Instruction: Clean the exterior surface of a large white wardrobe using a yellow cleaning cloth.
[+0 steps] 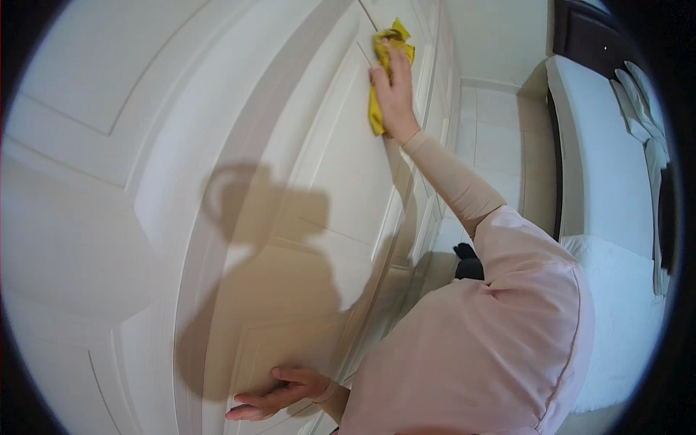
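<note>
At the top, my right hand (396, 95) presses a crumpled yellow cloth (379, 111) against a white panelled door (348, 147). The fingers lie over the cloth, and part of it sticks out beyond the fingertips. Low in the view, my left hand (291, 394) holds nothing. Its fingers are spread beside a lower door panel (261, 348); whether they touch the surface, I cannot tell. A shadow of a head and shoulders falls across the door between my two hands.
Raised mouldings and seams run along the white doors. A tiled floor (492, 136) lies on the right, with a dark foot covering (468, 263) near my body. Beyond stands a bed with a white cover (603, 147), pillows (639, 109) and a dark headboard (592, 38).
</note>
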{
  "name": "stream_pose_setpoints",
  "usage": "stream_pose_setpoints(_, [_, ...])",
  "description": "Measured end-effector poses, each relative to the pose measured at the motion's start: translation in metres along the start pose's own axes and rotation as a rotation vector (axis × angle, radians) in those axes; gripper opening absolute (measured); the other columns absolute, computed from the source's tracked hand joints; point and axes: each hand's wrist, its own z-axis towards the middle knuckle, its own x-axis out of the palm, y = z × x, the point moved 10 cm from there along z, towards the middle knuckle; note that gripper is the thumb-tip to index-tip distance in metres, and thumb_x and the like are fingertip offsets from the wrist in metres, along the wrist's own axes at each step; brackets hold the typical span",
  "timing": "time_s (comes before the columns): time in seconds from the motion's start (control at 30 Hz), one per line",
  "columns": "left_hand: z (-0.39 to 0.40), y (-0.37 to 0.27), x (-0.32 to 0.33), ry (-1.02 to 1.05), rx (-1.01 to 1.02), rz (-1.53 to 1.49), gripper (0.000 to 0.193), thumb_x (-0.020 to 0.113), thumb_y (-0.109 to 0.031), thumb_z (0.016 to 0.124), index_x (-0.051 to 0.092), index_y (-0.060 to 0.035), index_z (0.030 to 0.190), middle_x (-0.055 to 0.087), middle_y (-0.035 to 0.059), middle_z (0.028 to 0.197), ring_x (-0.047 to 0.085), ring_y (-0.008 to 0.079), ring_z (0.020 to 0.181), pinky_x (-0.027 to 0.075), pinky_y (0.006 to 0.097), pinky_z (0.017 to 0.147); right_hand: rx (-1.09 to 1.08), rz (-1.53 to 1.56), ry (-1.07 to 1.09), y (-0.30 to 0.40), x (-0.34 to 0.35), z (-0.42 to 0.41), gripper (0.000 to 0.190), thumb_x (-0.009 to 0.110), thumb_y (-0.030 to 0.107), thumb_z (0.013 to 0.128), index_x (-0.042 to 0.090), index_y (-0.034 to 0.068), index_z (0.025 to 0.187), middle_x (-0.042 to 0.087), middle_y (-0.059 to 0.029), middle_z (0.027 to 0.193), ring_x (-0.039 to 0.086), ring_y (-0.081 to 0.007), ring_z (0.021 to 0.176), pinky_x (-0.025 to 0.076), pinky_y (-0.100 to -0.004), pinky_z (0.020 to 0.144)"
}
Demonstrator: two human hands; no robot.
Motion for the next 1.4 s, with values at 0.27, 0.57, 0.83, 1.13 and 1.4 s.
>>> stream_pose_setpoints(0.27, [-0.001, 0.005, -0.002, 0.053, -0.032, 0.019, 0.073, 0.044, -0.048, 0.106, 0.028, -0.0012, 0.159, 0.011, 0.0280, 0.168, 0.011, 0.0417, 0.156, 0.015, 0.0586, 0.121, -0.323, 0.068, 0.447, 0.159, 0.022, -0.153, 0.044, 0.069, 0.025, 0.086, 0.067, 0.017, 0.128, 0.041, -0.0221, 0.159, 0.029, -0.0409, 0.152, 0.021, -0.0646, 0.111])
stream_pose_setpoints(0.57, [0.000, 0.000, 0.006, 0.073, -0.004, 0.052, 0.073, 0.042, -0.049, 0.107, 0.029, 0.0000, 0.159, 0.013, 0.0288, 0.167, 0.012, 0.0419, 0.156, 0.015, 0.0590, 0.121, -0.967, 0.322, 0.527, 0.199, -0.011, -0.311, 0.007, 0.067, 0.033, 0.093, 0.073, 0.029, 0.090, 0.062, -0.0080, 0.143, 0.054, -0.0297, 0.135, 0.018, -0.0730, 0.113])
stream_pose_setpoints(0.83, [0.001, -0.002, 0.000, 0.066, -0.005, 0.075, 0.071, 0.040, -0.047, 0.108, 0.028, 0.0009, 0.159, 0.013, 0.0287, 0.167, 0.013, 0.0417, 0.156, 0.014, 0.0590, 0.121, -0.626, 0.172, 0.529, 0.093, 0.000, -0.193, 0.030, 0.068, 0.026, 0.088, 0.063, 0.018, 0.117, 0.036, -0.0214, 0.162, 0.028, -0.0428, 0.153, 0.016, -0.0714, 0.111])
stream_pose_setpoints(1.13, [-0.008, -0.003, 0.002, 0.045, -0.038, 0.113, 0.071, 0.040, -0.046, 0.108, 0.029, 0.0020, 0.159, 0.016, 0.0288, 0.167, 0.015, 0.0420, 0.155, 0.014, 0.0590, 0.120, -0.392, -0.053, 0.514, 0.096, 0.007, -0.160, 0.060, 0.061, 0.026, 0.092, 0.053, 0.013, 0.149, 0.021, -0.0274, 0.166, 0.017, -0.0450, 0.155, 0.019, -0.0632, 0.115])
stream_pose_setpoints(1.4, [-0.008, -0.010, 0.003, 0.049, -0.009, 0.118, 0.067, 0.038, -0.043, 0.109, 0.028, 0.0012, 0.159, 0.016, 0.0279, 0.167, 0.013, 0.0413, 0.156, 0.014, 0.0585, 0.121, -0.090, -0.102, 0.130, -0.029, -0.017, -0.062, 0.048, 0.052, 0.022, 0.101, 0.051, 0.007, 0.147, 0.029, -0.0295, 0.161, 0.029, -0.0479, 0.148, 0.024, -0.0510, 0.120])
